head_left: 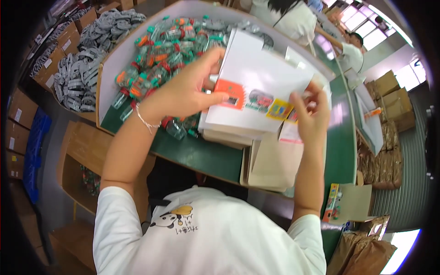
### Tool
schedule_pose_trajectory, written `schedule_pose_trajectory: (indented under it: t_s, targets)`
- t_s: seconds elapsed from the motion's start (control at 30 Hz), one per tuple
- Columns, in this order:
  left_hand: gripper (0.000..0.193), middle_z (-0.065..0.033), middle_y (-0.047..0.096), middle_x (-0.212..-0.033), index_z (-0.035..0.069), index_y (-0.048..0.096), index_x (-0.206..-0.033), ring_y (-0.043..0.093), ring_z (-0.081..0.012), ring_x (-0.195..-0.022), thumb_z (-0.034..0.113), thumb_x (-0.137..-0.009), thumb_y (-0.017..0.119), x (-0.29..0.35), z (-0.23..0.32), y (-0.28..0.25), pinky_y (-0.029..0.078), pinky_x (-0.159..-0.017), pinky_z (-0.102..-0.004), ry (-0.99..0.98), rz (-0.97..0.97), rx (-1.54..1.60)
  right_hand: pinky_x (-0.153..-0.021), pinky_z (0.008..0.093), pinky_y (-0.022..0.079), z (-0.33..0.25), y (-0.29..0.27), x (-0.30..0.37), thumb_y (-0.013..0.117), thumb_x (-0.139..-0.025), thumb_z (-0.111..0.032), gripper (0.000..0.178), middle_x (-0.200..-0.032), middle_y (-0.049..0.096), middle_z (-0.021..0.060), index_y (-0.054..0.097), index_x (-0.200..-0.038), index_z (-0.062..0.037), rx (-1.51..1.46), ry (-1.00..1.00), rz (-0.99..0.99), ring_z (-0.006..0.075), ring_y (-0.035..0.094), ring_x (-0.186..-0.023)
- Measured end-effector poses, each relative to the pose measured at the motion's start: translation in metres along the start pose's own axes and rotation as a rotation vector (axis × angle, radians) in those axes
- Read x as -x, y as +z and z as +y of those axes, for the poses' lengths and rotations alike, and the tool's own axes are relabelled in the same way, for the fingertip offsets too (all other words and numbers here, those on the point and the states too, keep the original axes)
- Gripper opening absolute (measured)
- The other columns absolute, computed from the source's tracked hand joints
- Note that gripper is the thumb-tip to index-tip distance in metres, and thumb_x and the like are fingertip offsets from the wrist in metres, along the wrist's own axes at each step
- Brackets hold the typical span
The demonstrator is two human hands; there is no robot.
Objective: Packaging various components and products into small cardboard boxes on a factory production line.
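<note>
My left hand grips the left edge of a white printed packaging card, with the thumb on its orange panel. The card is held tilted above the green table and bears a small picture and a yellow patch near its lower edge. At the card's right end, my right hand has its fingers curled around the edge; the fingertips are partly blurred. Beneath the card lies a stack of flat cardboard pieces, with its top mostly hidden. Just left of the card are many small clear bottles with orange and green parts.
Grey looped parts fill boxes at the left. An open carton stands below the table's left edge. On the green table's right side stands an open printed box. Co-workers sit at the far side; brown cartons stand at right.
</note>
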State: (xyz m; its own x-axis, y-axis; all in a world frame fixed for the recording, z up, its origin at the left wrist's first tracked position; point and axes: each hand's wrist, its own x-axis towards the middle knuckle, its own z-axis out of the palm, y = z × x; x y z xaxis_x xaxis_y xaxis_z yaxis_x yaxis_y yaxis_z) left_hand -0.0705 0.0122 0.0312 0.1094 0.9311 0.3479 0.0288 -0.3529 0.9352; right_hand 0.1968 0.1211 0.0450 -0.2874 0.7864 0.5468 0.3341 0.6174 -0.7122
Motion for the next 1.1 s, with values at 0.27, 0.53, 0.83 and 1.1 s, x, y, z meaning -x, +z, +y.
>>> schedule_pose_trajectory:
  t_s: [0.27,0.53,0.83,1.1]
  targets:
    - [0.08,-0.0088,0.051,-0.133,0.004,0.03,-0.144,0.054,-0.0192,-0.121,0.005,-0.078,0.075,-0.007,-0.031,-0.004,0.051,-0.093,-0.0326,0.075,0.171,-0.499,-0.059,0.0201,0.039,0.012,-0.003,-0.003,0.064,-0.091,-0.005,0.023,-0.074,0.06,-0.0006,0.057,-0.112,0.0012,-0.37,0.153,-0.1,0.0025,0.05,-0.066]
    - [0.063,-0.0127,0.064,-0.106,0.0,0.05,-0.128,0.064,-0.0218,-0.089,0.022,-0.076,0.078,-0.023,0.015,0.0,0.053,-0.085,-0.0357,0.109,-0.052,-0.22,-0.064,0.0178,0.042,-0.018,-0.035,-0.013,0.064,-0.091,-0.003,0.022,-0.083,0.067,0.0018,0.058,-0.111,0.0048,-0.374,0.122,-0.022,0.0031,0.056,-0.072]
    - [0.034,-0.0196,0.066,-0.104,0.008,0.068,-0.108,0.063,-0.0314,-0.098,0.031,-0.082,0.072,-0.038,0.091,0.028,0.051,-0.088,-0.0342,0.052,-0.366,-0.638,-0.068,0.0181,0.04,-0.032,-0.082,-0.017,0.066,-0.092,-0.012,0.013,-0.084,0.062,-0.0014,0.062,-0.093,0.0005,-0.302,-0.269,0.125,0.0039,0.052,-0.075]
    - [0.066,-0.0147,0.058,-0.118,-0.008,0.039,-0.139,0.053,-0.0215,-0.104,0.045,-0.099,0.043,-0.012,-0.006,0.073,0.041,-0.092,-0.0332,0.565,0.546,-0.823,-0.063,0.0202,0.037,-0.006,-0.031,0.074,0.07,-0.09,-0.012,0.021,-0.076,0.056,-0.0019,0.059,-0.076,-0.0007,-0.014,-0.2,0.457,0.0052,0.044,-0.068]
